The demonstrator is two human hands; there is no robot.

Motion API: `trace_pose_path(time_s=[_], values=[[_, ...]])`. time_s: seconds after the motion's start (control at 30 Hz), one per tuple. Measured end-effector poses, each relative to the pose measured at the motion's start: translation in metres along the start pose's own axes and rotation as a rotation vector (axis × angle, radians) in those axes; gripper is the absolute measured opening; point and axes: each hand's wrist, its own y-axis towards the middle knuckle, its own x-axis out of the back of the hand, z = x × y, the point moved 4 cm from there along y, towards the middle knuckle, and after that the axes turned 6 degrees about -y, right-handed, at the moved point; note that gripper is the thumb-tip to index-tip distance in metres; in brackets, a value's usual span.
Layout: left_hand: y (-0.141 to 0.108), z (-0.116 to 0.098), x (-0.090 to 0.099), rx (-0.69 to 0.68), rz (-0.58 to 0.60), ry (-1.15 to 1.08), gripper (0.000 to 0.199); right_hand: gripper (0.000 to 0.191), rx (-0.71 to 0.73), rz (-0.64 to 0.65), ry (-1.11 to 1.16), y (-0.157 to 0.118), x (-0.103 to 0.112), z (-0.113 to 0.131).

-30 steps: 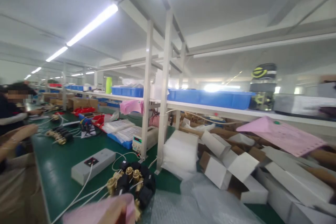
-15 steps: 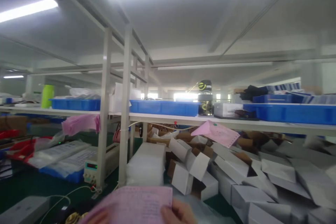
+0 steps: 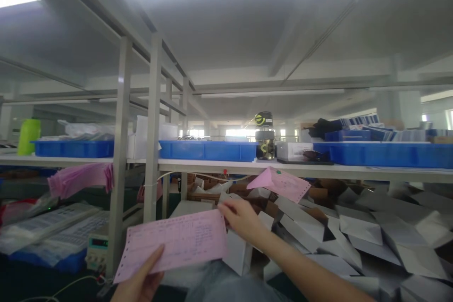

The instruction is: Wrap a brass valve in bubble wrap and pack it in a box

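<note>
A pink printed form with punched holes along its edges and handwriting on it is held up in front of me, slightly tilted. My left hand grips its lower edge, thumb on the front face and fingers behind. At the upper right corner, my right hand pinches the paper between thumb and fingers. Just beyond that hand, another pink sheet hangs from the shelf edge. Below and behind the form lie white boxes, partly covered by it.
Many open white cartons are heaped at the right. The white shelf carries blue trays and a dark bottle. Metal posts rise left of centre. Pink papers hang at the left, above a power supply.
The pink form has risen into fuller view, with both hands holding it. My right hand has moved up to its upper right corner. The camera view has swung slightly right.
</note>
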Motion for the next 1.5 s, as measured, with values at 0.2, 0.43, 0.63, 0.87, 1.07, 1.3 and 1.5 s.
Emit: trace_pose_path(time_s=[0.2,0.43,0.63,0.87,1.07,1.3,1.5], values=[[0.035,-0.021,-0.054,-0.131,0.027,-0.089,0.04,0.02,0.152,-0.197,-0.542,0.067,0.046,0.008],[0.067,-0.015,-0.084,-0.168,0.049,-0.094,0.036,0.016,0.274,-0.235,-0.71,0.085,0.046,0.003],[0.078,-0.009,-0.108,-0.196,0.06,-0.101,0.043,0.024,0.36,-0.469,-0.516,0.075,0.077,-0.002],[0.089,0.003,-0.137,-0.213,0.094,-0.139,0.048,0.016,0.581,-0.45,-0.332,0.066,0.064,0.0],[0.085,0.008,-0.149,-0.227,0.142,-0.199,0.053,0.014,0.677,-0.435,-0.351,0.067,0.05,-0.002],[0.083,-0.002,-0.139,-0.235,0.184,-0.258,0.052,0.014,0.734,-0.522,-0.326,0.057,0.055,0.007],[0.101,0.006,-0.155,-0.196,0.209,-0.269,0.046,0.016,0.762,-0.508,-0.407,0.066,0.046,0.003]])
